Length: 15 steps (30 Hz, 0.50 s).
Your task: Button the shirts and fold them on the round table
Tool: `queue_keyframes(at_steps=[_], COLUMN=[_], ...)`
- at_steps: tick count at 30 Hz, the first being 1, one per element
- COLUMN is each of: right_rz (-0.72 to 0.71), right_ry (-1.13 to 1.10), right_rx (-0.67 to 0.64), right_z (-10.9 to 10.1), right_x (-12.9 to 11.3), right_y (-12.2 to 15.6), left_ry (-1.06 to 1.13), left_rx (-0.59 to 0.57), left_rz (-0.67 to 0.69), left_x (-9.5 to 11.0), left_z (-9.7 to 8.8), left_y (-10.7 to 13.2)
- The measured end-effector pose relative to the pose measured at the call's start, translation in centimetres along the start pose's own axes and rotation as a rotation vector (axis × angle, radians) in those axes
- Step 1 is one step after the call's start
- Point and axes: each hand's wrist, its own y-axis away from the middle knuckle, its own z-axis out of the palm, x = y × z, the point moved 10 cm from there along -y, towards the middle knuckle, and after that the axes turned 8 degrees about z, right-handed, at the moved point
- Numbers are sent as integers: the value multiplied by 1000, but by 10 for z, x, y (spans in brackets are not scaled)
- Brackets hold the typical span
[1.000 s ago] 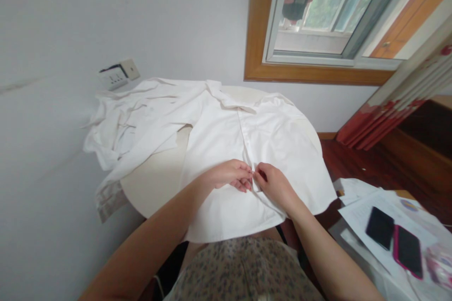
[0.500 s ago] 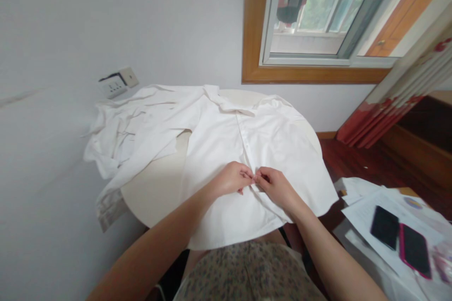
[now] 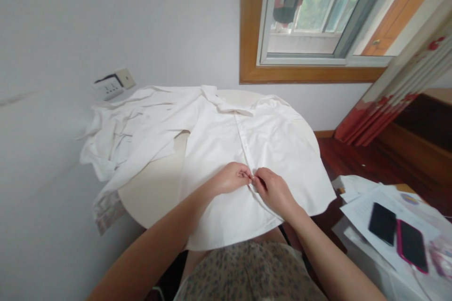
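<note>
A white shirt [image 3: 215,146] lies spread front side up, its collar at the far side and its hem toward me. Down its middle runs the front placket. Low on that placket, my left hand [image 3: 235,178] pinches the fabric edge between thumb and fingers. Close against it, my right hand [image 3: 271,187] pinches the same strip from the right side, and the fingertips of both hands nearly meet. Whatever button sits between them is too small and covered to make out.
The shirt rests on a rounded cream board [image 3: 151,193], with more crumpled white cloth [image 3: 116,136] at the left by a wall socket [image 3: 109,88]. To the right, a side table holds papers [image 3: 356,211], a black phone [image 3: 383,224] and a pink-edged phone [image 3: 412,246]. A curtain [image 3: 374,117] hangs behind.
Both hands stay at the same place on the placket, with the right fingers shifted slightly and curled closer to the left ones. The view has moved a little.
</note>
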Motion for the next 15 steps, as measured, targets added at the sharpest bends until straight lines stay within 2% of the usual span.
queue_keyframes(at_steps=[4,9,15], right_rz=[-37,3,202], right_ry=[-96,-266,-623], right_rx=[-31,-122,-422], right_z=[-3,1,27], right_x=[1,10,30], right_y=[-2,-9,-14], left_ry=[-120,-166,-32], left_rx=[-28,-25,-64], left_rz=[6,9,-70], left_x=[6,11,6], left_z=[0,0,4], left_y=[4,7,7])
